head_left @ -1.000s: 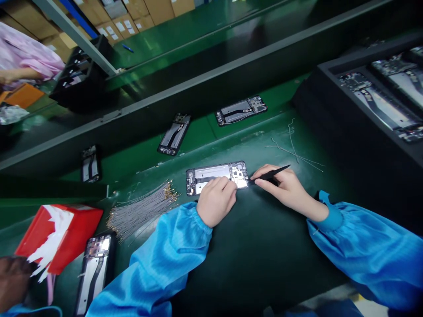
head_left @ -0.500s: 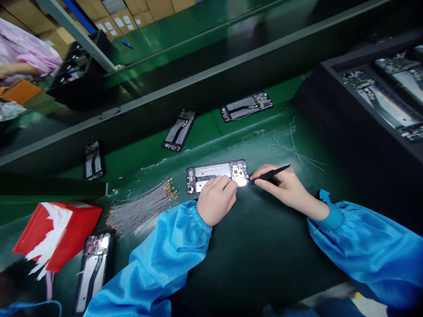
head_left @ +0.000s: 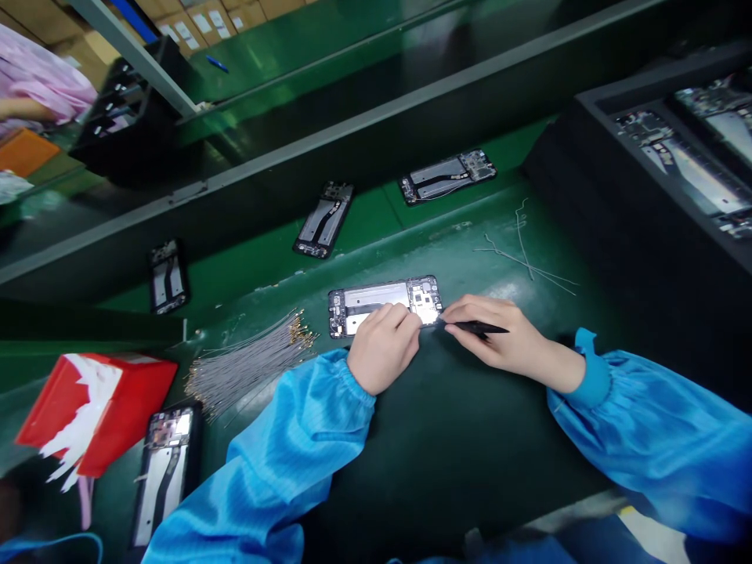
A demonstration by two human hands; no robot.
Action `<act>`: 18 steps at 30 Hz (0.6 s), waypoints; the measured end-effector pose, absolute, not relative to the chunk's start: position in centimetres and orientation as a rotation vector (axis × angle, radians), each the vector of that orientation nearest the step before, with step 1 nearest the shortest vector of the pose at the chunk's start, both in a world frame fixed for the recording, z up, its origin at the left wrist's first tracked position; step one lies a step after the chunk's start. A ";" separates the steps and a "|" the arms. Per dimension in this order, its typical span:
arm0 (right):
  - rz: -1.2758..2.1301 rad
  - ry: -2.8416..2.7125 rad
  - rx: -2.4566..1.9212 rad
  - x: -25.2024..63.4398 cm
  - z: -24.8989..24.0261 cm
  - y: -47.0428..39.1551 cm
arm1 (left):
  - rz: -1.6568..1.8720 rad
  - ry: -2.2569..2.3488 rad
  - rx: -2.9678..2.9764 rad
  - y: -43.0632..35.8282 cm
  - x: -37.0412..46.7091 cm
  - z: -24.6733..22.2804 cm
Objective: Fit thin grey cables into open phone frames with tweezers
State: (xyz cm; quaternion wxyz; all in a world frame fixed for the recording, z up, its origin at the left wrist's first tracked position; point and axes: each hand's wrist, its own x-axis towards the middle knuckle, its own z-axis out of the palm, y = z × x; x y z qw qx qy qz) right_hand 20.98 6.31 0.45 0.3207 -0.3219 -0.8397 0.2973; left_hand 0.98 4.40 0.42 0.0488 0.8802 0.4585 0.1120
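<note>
An opened phone (head_left: pixel 376 298) lies in front of me, its battery bay and circuit board showing. My left hand (head_left: pixel 385 345) is closed on its near edge, fingers curled and tips pressed down by the board; whether a thin cable is under them I cannot tell. In my right hand (head_left: pixel 497 333) are black tweezers (head_left: pixel 482 327), pinched between thumb and fingers. Their tip meets the board's lower right corner. Left of the phone lies a bundle of thin grey cables (head_left: pixel 252 364) with gold-coloured ends.
Other opened phones (head_left: pixel 324 221) lie along the back ledge. Several loose cables (head_left: pixel 526 262) rest at right, before a black tray (head_left: pixel 564 172) of phones. At left are a torn red box (head_left: pixel 129 407) and another opened phone (head_left: pixel 164 470). A person in pink (head_left: pixel 41 78) is across the bench.
The tweezers' back end has tilted down, and their tip has shifted slightly on the board's corner. My left hand stays on the phone. The view has moved slightly.
</note>
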 end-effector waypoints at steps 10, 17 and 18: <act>0.813 -2.302 -0.865 20.1 1.6 9.4 | 0.408 1.472 2.543 5.1 1.2 0.5; 0.718 -2.600 -0.867 19.8 1.0 10.6 | 0.402 1.510 2.519 5.3 1.4 0.4; 0.725 -2.606 -0.867 19.8 1.0 10.5 | 0.405 1.509 2.516 5.3 1.4 0.4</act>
